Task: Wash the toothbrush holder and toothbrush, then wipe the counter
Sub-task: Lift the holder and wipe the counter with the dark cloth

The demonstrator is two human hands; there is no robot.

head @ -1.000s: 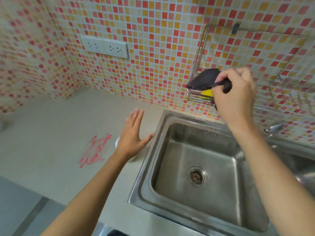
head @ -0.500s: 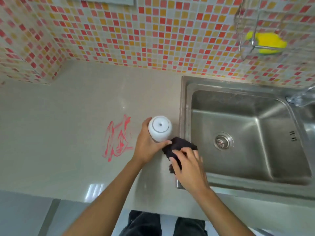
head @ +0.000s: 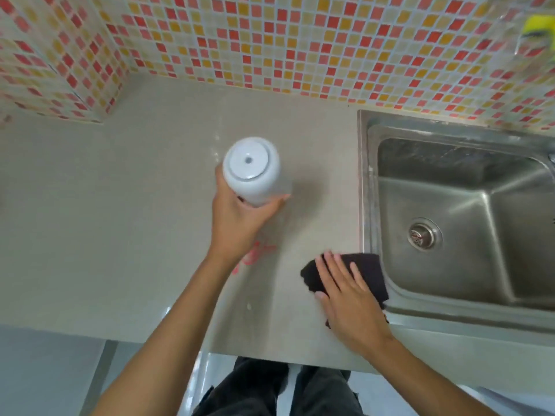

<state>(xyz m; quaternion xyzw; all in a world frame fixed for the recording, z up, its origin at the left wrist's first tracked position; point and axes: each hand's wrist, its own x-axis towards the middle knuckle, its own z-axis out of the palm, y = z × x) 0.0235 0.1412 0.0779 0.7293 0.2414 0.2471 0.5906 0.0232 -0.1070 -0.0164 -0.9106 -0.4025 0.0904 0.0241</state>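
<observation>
Two bare hands are working over a beige counter point(head: 126, 235): the left hand point(head: 240, 223) is gripping a white toothbrush holder point(head: 252, 171) above it, upside down — smooth, probably slippery, best clasped around its sides. The right hand point(head: 348, 298) is pressing flat, fingers spread, on a soft dark cloth point(head: 369, 271) beside the sink point(head: 368, 181), just right of a red stain point(head: 255, 255).

A single head-worn wide-angle view looks almost straight down from above the tabletop point(head: 120, 235), close over both forearms. The tiled wall point(head: 270, 40) runs across the top edge, the steel sink point(head: 450, 313) fills the right side, and the wearer's legs show at the bottom.
</observation>
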